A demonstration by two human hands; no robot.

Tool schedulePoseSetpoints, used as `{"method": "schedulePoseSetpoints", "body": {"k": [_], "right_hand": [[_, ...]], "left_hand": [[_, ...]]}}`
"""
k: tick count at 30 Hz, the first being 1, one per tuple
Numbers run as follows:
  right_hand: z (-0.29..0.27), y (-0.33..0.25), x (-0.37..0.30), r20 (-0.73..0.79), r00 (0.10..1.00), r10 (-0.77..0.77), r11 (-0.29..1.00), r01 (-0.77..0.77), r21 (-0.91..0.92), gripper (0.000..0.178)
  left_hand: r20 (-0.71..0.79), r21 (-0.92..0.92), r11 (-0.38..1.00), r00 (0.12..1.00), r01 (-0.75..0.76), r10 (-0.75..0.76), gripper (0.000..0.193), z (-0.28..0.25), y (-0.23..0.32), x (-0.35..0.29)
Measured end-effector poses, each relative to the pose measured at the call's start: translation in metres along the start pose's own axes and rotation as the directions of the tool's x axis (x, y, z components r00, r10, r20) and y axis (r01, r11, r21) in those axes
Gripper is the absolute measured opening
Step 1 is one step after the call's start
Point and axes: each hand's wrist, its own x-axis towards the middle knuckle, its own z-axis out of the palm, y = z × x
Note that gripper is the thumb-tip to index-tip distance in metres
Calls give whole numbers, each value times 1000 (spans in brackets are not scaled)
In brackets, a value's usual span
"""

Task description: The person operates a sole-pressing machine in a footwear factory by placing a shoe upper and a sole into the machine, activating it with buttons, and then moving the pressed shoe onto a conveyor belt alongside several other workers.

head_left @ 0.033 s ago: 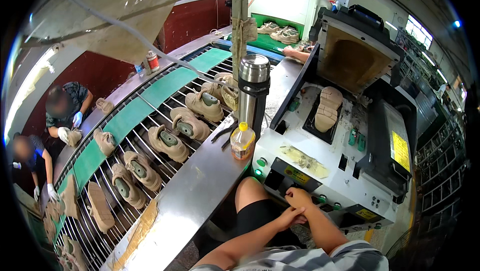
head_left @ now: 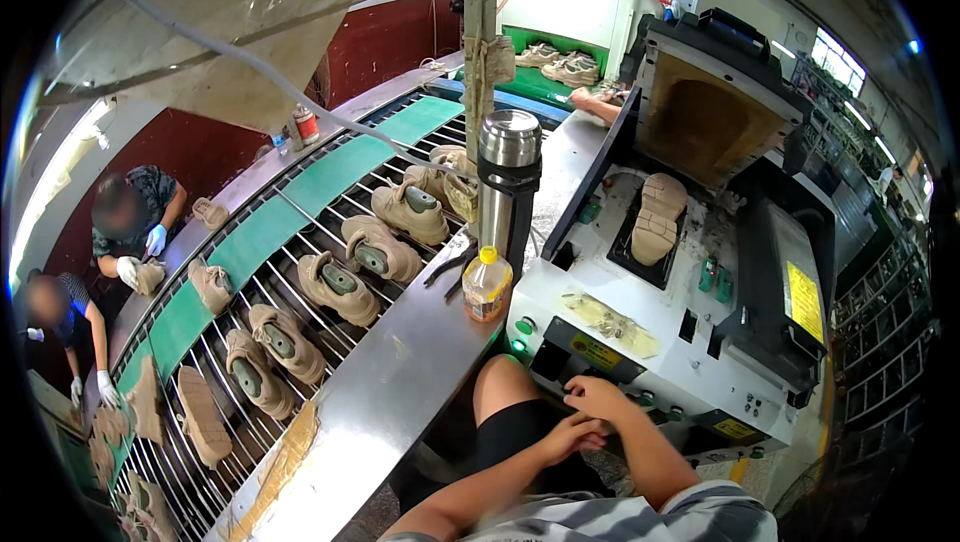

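Observation:
My left hand [head_left: 574, 437] rests across my lap, its loosely bent fingers beside my right forearm and nothing visible in them. Just above it, my right hand [head_left: 597, 399] hangs in front of the machine's front panel, fingers slightly apart and empty. The white pressing machine [head_left: 540, 292] stands before me with its lid [head_left: 705, 112] raised. Sole up, a beige shoe [head_left: 657, 217] lies on the dark pad inside. A green-lit button [head_left: 519, 346] glows on the front panel, left of my hands.
Left, a wire-rod conveyor [head_left: 300, 242] carries several beige sneakers [head_left: 338, 287]. On the metal ledge [head_left: 385, 372] stand a steel thermos [head_left: 508, 167], a yellow-capped bottle [head_left: 487, 285] and dark pliers [head_left: 447, 267]. Two gloved co-workers [head_left: 135, 212] work beyond the belt. Another person's arm [head_left: 597, 105] reaches in behind.
My right hand has shifted slightly left, and my left hand's fingers have slid a little along beside it. The shoes and the machine look the same.

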Motion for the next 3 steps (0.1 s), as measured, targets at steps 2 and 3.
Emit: {"method": "schedulePoseSetpoints", "body": {"k": [2, 3], "right_hand": [[-42, -26, 2, 368, 899, -239, 951, 140, 275, 43], [-70, -34, 14, 525, 781, -340, 906, 120, 407, 48]], "left_hand": [[-11, -18, 988, 988, -156, 156, 29, -31, 22, -53], [-81, -38, 972, 970, -234, 230, 28, -46, 33, -85]]}}
